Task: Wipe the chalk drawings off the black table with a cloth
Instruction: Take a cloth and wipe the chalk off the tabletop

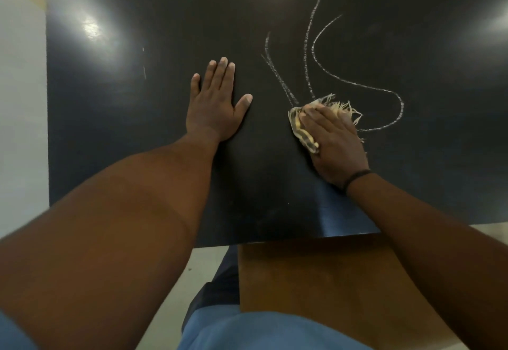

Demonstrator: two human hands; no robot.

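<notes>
Just beyond the right hand's (334,140) fingers, which press the cloth (305,129) flat on the black bench (137,129), the chalk lines (308,55) run lengthwise away, while the left hand (214,107) rests spread beside them.

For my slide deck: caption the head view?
Right hand presses a frayed cloth against chalk lines on the black table; left hand rests flat.

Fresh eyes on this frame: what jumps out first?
The white chalk lines looping across the black table, right of centre. At their near end the right hand presses a frayed yellowish cloth onto the surface. The left hand lies flat with fingers spread, just left of the drawing.
</notes>
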